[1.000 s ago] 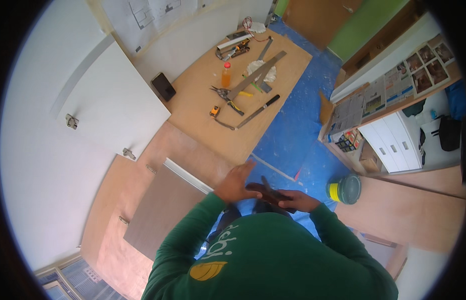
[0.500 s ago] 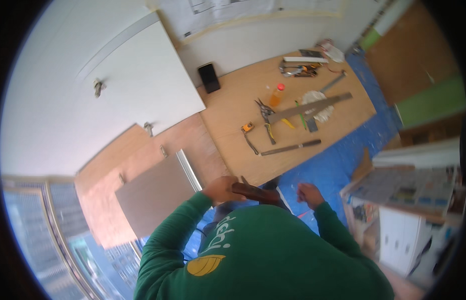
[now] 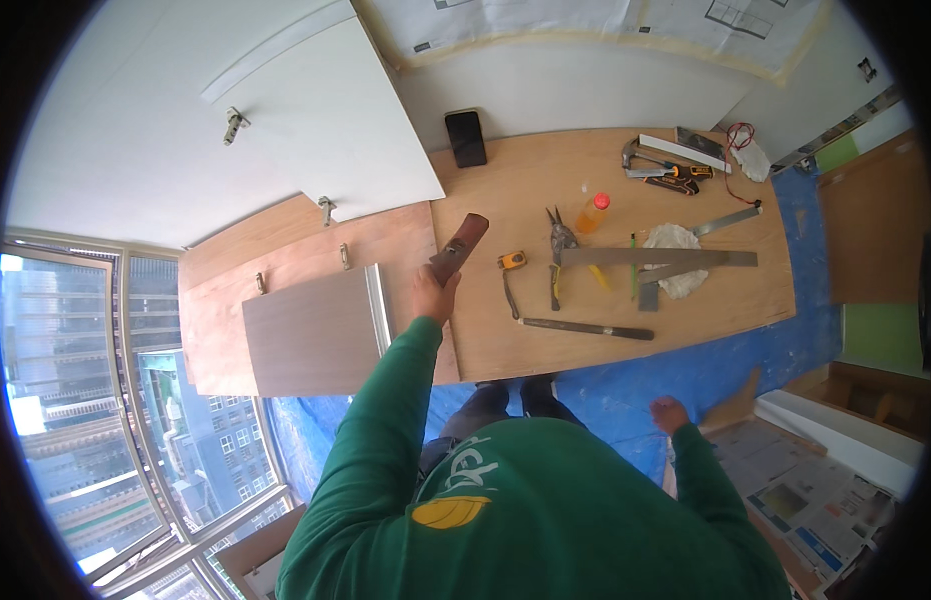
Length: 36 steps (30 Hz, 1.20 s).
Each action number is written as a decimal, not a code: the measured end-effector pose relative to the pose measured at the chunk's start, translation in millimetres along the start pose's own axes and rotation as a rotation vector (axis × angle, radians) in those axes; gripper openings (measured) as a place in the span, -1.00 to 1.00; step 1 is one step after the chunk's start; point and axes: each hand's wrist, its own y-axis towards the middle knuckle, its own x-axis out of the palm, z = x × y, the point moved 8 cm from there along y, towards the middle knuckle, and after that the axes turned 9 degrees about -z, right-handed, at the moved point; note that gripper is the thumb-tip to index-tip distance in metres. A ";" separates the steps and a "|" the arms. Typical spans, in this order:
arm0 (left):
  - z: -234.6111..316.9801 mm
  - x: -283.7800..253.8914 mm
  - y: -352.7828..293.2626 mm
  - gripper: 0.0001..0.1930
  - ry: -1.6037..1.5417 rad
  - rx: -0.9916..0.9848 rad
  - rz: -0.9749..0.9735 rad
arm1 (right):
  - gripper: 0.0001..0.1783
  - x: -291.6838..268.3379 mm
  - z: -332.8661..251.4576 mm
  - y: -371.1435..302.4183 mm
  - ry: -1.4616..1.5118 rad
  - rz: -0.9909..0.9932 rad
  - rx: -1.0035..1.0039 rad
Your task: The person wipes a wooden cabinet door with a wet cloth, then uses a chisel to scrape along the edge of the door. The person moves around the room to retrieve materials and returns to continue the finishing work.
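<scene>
My left hand [image 3: 434, 298] is closed round the near end of a dark reddish-brown wooden hand plane [image 3: 467, 240], held up over the seam of the bench boards. Just left of that hand lies a grey-brown panel [image 3: 310, 340] with a pale metal strip [image 3: 378, 305] along its right edge. My right hand [image 3: 669, 413] hangs off the near side of the bench above the blue sheet, its fingers curled in with nothing visible in them. To the right of the plane are a yellow-and-black tape measure [image 3: 511, 260] and tin snips [image 3: 558, 245].
On the wooden bench [image 3: 485, 340] lie a hammer [image 3: 585, 328], long metal strips [image 3: 675, 257], an orange bottle [image 3: 592, 213], a phone [image 3: 466, 138] and several tools at the back right. A white door panel [image 3: 315, 120] with hinges stands at the left. Blue sheeting [image 3: 605, 400] covers the floor.
My left hand has reached forward from close to my body, carrying the hand plane out over the bench. My right hand has shifted outward to the right. The view has turned slightly.
</scene>
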 end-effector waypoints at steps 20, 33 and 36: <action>-30.0 82.0 97.8 0.12 0.596 -0.134 -0.272 | -0.55 135.9 259.1 -209.8 0.097 0.140 0.437; 211.2 207.2 -139.2 -0.63 -0.047 0.312 -0.650 | -0.25 -23.5 345.2 -99.0 -0.315 0.067 0.140; 310.7 244.3 -189.3 -0.81 -0.098 0.468 -0.807 | -0.36 -100.5 300.7 -130.3 0.076 -0.029 0.410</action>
